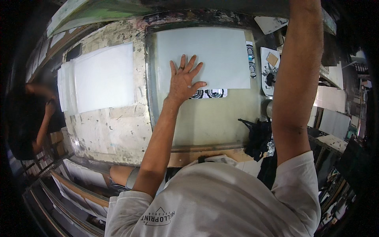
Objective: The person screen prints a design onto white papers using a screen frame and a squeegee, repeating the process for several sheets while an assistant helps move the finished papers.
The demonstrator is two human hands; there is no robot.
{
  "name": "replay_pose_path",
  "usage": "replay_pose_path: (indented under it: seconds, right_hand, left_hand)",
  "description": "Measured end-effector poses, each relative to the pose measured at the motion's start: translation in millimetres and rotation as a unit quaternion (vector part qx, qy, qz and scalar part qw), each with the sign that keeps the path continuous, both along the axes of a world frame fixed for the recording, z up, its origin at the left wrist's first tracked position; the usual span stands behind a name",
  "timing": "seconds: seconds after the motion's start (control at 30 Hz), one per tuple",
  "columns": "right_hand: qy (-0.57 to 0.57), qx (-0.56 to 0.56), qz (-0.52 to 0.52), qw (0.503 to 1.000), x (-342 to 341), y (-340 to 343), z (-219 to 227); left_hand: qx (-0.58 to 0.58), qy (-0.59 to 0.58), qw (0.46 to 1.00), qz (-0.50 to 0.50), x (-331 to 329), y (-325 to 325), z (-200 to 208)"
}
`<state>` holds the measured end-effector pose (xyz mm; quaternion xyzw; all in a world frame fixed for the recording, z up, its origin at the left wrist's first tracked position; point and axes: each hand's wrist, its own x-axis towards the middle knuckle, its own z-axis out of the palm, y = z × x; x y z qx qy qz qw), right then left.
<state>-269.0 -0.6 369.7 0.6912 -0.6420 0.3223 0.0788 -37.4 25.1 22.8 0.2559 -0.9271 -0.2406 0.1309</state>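
Note:
My left hand (182, 82) lies flat with its fingers spread on a large white sheet (227, 55). The sheet rests on a pale, yellowish board (213, 122) in a dark frame. From under its lower edge, beside my thumb, peeks a strip with black ring patterns (216, 93). A similar patterned strip (250, 59) shows at the sheet's right edge. My right arm (298, 79) reaches up past the top of the picture, so its hand is out of sight. Across the top hangs a greenish panel (118, 12), seen only in part.
A pile of white sheets (106, 77) lies on the stained table (114, 134) at left. Right of the board are a white tray (265, 89) with black smears and a crumpled black cloth (258, 136). Another person (23, 118) in dark clothes is at the far left.

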Motion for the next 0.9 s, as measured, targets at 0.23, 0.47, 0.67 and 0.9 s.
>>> replay_pose_path:
  seconds: [0.23, 0.47, 0.67, 0.9]
  right_hand:
    - [0.021, 0.105, -0.143, 0.984, 33, 13, -9]
    - [0.029, 0.043, -0.043, 0.998, 61, 93, -70]
    - [-0.043, 0.034, -0.024, 0.998, 96, 149, -144]
    - [-0.152, 0.249, -0.011, 0.956, 92, 153, -231]
  left_hand:
    - [0.097, 0.271, 0.936, 0.203, 39, -17, 70]
    - [0.269, 0.606, 0.689, 0.293, 111, -17, 129]
    - [0.337, 0.506, 0.712, 0.351, 150, 24, 92]
    - [0.224, 0.394, 0.79, 0.413, 180, 52, -5]
